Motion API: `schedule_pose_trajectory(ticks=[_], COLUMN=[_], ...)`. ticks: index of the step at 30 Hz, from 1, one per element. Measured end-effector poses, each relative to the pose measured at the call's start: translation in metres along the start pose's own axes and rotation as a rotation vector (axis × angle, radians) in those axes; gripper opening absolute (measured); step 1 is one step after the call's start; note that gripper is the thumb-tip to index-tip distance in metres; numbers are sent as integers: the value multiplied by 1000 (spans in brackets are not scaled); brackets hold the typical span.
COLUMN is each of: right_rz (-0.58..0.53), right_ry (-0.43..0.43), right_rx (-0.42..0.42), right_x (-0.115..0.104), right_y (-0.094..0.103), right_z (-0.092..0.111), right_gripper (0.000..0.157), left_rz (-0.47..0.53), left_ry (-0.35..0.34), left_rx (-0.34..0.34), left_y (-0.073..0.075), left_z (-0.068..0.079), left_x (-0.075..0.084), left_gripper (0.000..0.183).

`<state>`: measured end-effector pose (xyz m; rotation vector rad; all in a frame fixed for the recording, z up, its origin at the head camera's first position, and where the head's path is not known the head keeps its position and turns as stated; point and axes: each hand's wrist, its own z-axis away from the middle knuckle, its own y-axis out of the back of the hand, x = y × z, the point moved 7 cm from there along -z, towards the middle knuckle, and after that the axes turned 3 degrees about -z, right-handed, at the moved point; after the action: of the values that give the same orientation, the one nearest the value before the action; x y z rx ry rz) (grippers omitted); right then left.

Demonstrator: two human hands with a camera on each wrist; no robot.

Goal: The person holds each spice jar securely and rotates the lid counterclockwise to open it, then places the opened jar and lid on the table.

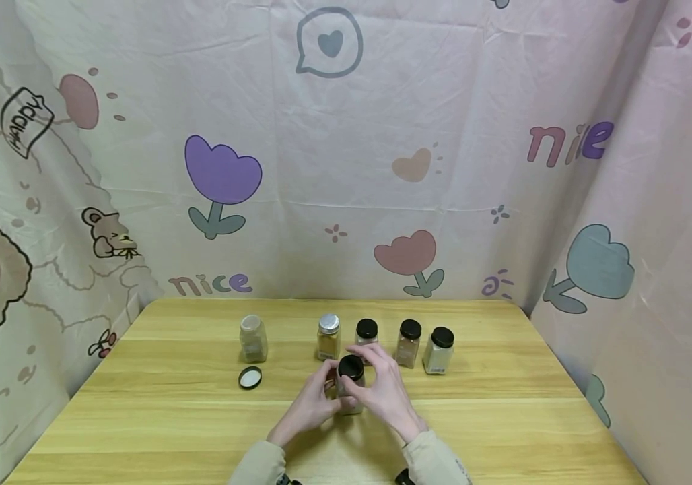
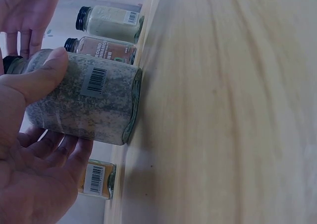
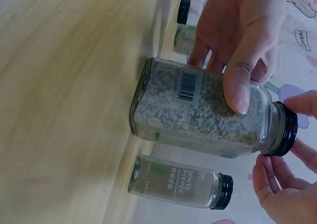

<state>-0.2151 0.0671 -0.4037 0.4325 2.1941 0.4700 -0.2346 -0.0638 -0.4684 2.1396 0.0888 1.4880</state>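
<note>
A glass spice jar [image 3: 208, 115] with grey-white speckled contents stands upright on the table before me, its barcode label showing in both wrist views. My left hand [image 1: 314, 402] grips the jar's body, thumb on one side and fingers on the other. At the top, my right hand [image 1: 385, 389] pinches the black lid [image 3: 285, 130] between thumb and fingertips. The lid sits on the jar's mouth. Just behind stands a black-capped jar [image 1: 367, 330], partly hidden by the right hand.
Behind the hands stand a yellow-filled jar [image 1: 328, 340] with a silvery top and two black-capped jars, one brownish [image 1: 408, 347] and one pale [image 1: 438, 353]. Back left, a jar without a black cap [image 1: 253, 342] stands behind a loose black lid [image 1: 250, 378]. A printed curtain [image 1: 322, 135] hangs behind.
</note>
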Motion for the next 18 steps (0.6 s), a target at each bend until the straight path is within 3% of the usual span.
schedule_pose_trajectory(ticks=[4,11,18], right_rz=[-7,14,62], right_ry=[4,-114,-67], right_rx=[-26,-44,-20], right_x=[-1,5,4], right_y=[-1,-4,-3], right_z=[0,0,1], right_gripper=[52,57,53], left_rz=[-2,34,31], left_ry=[-17,14,16], left_rx=[5,-1,1], left_y=[0,-1,-1], left_z=[0,0,0], left_x=[1,-1,-1], left_gripper=[55,55,54])
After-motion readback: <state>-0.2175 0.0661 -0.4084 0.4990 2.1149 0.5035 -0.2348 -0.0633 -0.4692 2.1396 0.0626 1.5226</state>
